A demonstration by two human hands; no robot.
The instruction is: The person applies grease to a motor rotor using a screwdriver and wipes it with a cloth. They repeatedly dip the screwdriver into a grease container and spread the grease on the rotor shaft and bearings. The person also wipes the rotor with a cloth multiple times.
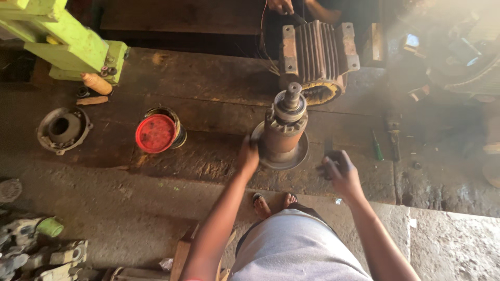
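Nearest the camera, the person's sandalled feet (273, 202) stand at the edge of a stained concrete floor (130, 208), with grey metal parts (41, 250) heaped at the near left. Just beyond, the left hand (248, 156) lies flat against the left rim of an upright motor rotor (284, 132), fingers spread and pressing rather than wrapped around it. The right hand (338, 169) hovers just right of the rotor, fingers loosely curled; it is blurred, and I cannot tell whether it pinches some small dark thing. The rotor stands on its end plate with the shaft pointing up, so it looks top-heavy: steadied by one palm only, it could tip or roll toward the feet if that hand slips on a greasy surface. To the left stands a round tin (162, 130) with a red lid (155, 133) resting over its mouth, so its contents are hidden. Further left lies a grey end cover (63, 129). A green-handled screwdriver (377, 147) lies to the right. Farther off sits a ribbed motor housing (315, 60), where another person's hand (280, 6) holds wires, and a green machine (67, 41) stands at far left.
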